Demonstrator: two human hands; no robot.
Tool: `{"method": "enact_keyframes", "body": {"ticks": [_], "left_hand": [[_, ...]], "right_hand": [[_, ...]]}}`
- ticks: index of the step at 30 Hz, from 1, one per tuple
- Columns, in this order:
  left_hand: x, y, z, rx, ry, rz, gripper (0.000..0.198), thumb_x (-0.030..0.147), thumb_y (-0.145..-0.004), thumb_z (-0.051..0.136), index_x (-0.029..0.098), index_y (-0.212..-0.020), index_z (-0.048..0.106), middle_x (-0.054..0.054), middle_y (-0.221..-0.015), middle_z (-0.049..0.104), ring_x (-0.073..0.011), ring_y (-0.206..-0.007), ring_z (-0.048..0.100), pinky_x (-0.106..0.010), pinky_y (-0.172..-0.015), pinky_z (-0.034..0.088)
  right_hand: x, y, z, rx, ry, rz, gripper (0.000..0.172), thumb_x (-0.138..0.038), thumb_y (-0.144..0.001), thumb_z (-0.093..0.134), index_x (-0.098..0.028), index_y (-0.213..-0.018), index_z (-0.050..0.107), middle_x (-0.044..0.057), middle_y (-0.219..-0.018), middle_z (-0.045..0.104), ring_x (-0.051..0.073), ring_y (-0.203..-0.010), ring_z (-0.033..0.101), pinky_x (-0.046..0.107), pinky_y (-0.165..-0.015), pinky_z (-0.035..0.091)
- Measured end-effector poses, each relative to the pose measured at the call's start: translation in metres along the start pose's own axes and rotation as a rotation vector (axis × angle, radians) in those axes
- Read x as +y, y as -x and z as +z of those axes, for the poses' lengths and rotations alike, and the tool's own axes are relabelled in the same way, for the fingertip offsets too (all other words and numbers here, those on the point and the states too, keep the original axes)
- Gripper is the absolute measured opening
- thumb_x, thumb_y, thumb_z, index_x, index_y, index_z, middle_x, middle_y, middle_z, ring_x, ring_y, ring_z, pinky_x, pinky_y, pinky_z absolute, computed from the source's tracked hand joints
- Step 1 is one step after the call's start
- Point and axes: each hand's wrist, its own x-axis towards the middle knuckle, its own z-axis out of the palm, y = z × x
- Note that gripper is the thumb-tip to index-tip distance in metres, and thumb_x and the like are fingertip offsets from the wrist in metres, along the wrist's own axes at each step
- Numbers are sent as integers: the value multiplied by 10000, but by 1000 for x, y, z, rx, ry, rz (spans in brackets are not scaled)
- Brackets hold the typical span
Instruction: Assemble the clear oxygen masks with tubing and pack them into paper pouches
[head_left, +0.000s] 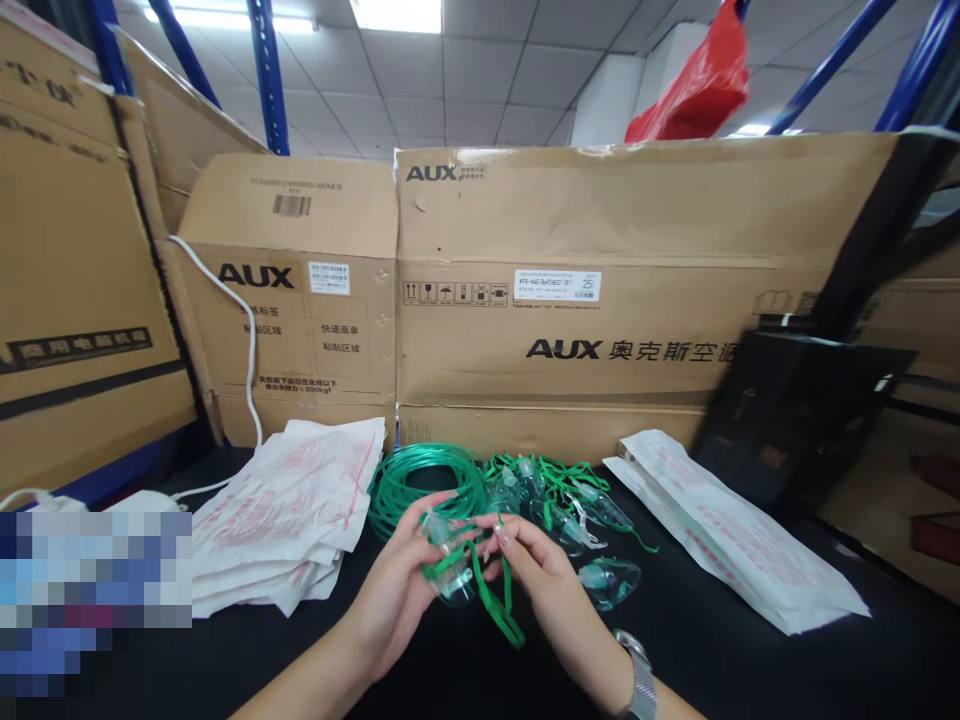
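Observation:
Between my two hands is a clear green-tinted oxygen mask (454, 582) with a green elastic strap (495, 605) hanging in a loop below it. My left hand (401, 575) is closed around the mask's body. The fingertips of my right hand (536, 560) pinch together at the mask's edge, by the strap; the exact spot they grip is partly hidden. Just behind my hands lies a coil of green tubing (427, 470). To its right is a pile of more masks (529, 485) with green straps, and a single mask (611, 582) lies nearer, beside my right wrist.
A stack of white printed paper bags (300, 500) lies at left, and another stack of white bags (735, 530) at right. Cardboard boxes (465, 370) wall off the back of the black table. A white cable (251, 360) hangs at left; a black box (802, 410) stands at right.

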Motion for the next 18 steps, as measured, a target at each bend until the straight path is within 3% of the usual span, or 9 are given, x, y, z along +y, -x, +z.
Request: {"method": "enact_keyframes", "body": {"ticks": [3, 10, 14, 18], "left_hand": [[-2, 0, 0, 76, -169, 8, 440, 151, -718, 530, 291, -1127, 444, 3, -846, 606, -193, -880, 603, -357, -809, 433], [-7, -10, -12, -53, -767, 124, 103, 246, -668, 610, 178, -746, 616, -18, -799, 568, -183, -807, 536, -284, -735, 418], [-11, -14, -17, -30, -773, 51, 88, 198, -648, 567, 155, -718, 599, -2, -702, 568, -145, -645, 537, -249, -586, 426], [-7, -14, -17, 85, -756, 35, 83, 185, -648, 502, 164, -705, 560, -30, -837, 613, -161, -719, 548, -221, -530, 411]], "right_hand": [[3, 0, 2, -40, -157, 83, 275, -432, -743, 572, -160, -702, 567, 7, -707, 556, 110, -589, 518, 231, -561, 420], [10, -6, -8, -65, -354, 329, 257, -395, -730, 590, -153, -688, 514, -11, -599, 562, 99, -490, 538, 210, -457, 439], [13, -6, -7, -35, -340, 361, 267, -406, -713, 598, -160, -689, 497, -32, -575, 543, 80, -389, 503, 174, -331, 381], [8, -1, -2, -113, -256, 279, 309, -475, -738, 541, -172, -709, 482, -43, -515, 532, 90, -355, 499, 168, -303, 349]]}}
